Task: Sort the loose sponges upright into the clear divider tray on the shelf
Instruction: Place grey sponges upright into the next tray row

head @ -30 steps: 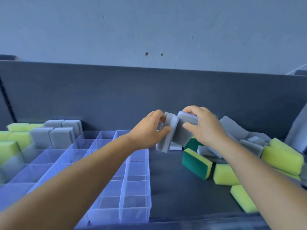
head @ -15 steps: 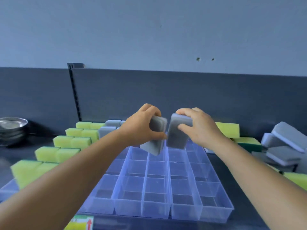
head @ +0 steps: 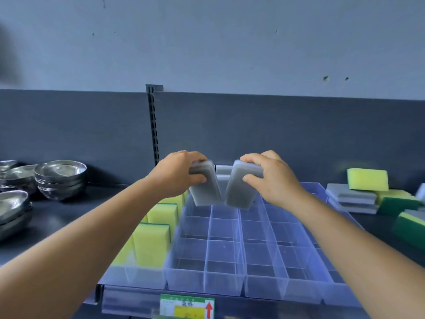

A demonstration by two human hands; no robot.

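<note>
Over the last second both hands have swung from the loose pile on the right to the tray, and the view has turned with them: the steel bowls (head: 60, 178) on the far left are now in sight and the pile sits at the right edge. The left hand (head: 181, 173) grips one grey sponge (head: 205, 187) by its top end, fingers and thumb curled round it. The right hand (head: 273, 178) grips a second grey sponge (head: 241, 187) the same way. Both sponges hang on end, tilted so their lower corners nearly meet, above the far middle cells of the clear divider tray (head: 230, 284). They are lower and further left than half a second ago.

That puts the work at the point of placing rather than fetching. The left columns already hold yellow-green sponges (head: 151, 245) standing upright, and a grey sponge (head: 223, 178) or two seem to stand at the far end between the hands, though the hands hide most of that spot. The middle and right cells show only bare dividers.

Many sponges remain loose on the shelf to the right: a grey stack (head: 351, 199) with a yellow sponge (head: 367, 179) on top, and green-backed sponges (head: 402, 203) beside it. I judge the task well under half done.
</note>
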